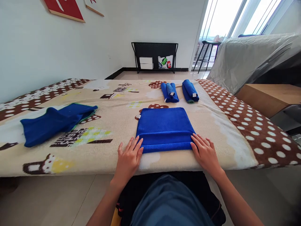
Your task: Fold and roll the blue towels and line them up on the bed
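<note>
A blue towel (166, 122) lies spread in front of me, its near part folded over into a flat band along the front edge. A small white tag shows at its far left side. My left hand (129, 157) rests at the near left corner, fingers stretched and spread, fingertips touching the folded band. On the opposite side, my right hand (205, 153) lies open with its fingers on the near right corner. Neither hand has its fingers wrapped around the cloth. Beyond are a rolled blue towel (190, 91) and another blue towel bundle (169, 92), both with white tags.
A crumpled blue cloth (56, 122) with a green edge lies at the left. Everything rests on a patterned blanket (122, 125) with brown dotted borders. A black rack (154, 50) stands by the far wall. At right are a plastic-covered item (254, 53) and a wooden surface (265, 95).
</note>
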`<state>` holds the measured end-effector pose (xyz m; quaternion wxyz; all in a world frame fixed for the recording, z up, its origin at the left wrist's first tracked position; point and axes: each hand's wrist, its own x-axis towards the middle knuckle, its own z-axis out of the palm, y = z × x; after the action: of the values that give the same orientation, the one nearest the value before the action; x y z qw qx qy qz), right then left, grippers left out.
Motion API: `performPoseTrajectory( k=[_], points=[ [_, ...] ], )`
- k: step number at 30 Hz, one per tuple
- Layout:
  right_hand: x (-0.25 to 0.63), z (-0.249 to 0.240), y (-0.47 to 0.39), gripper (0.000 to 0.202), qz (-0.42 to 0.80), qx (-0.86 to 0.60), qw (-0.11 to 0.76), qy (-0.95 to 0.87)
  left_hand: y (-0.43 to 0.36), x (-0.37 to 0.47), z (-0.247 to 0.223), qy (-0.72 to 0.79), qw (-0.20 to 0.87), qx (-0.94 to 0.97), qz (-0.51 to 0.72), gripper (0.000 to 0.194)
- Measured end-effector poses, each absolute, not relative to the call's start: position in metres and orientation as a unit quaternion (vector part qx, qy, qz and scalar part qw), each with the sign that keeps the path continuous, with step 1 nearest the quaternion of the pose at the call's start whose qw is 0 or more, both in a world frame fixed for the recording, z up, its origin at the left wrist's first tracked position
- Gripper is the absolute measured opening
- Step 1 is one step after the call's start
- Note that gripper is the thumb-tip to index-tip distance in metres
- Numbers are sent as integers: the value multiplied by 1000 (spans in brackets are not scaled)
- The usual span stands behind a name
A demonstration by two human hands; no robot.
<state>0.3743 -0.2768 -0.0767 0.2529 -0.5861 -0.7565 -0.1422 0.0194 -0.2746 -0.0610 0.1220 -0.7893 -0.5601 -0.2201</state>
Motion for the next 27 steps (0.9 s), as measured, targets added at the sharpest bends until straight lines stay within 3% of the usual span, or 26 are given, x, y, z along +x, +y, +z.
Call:
performPoseTrajectory(
  k=[7, 11, 19, 24, 27],
  points=[
    [395, -68, -292, 35, -160, -519, 339, -768, -295, 8, -47, -465, 162, -823, -281, 45],
    [403, -68, -290, 39, -86, -470, 308, -823, -298, 3, -47, -437, 120, -857, -247, 45],
    [398, -68, -266, 24, -6, -538, 318, -780, -267, 10, -46, -506, 67, -823, -250, 30],
    [366, -60, -256, 15, -112, -645, 300, -694, -255, 46, -31, -604, 124, -760, -208, 28],
    [334, -57, -258, 26, -163, -619, 315, -701, -258, 80, -33, -556, 138, -780, -251, 33]
  ],
)
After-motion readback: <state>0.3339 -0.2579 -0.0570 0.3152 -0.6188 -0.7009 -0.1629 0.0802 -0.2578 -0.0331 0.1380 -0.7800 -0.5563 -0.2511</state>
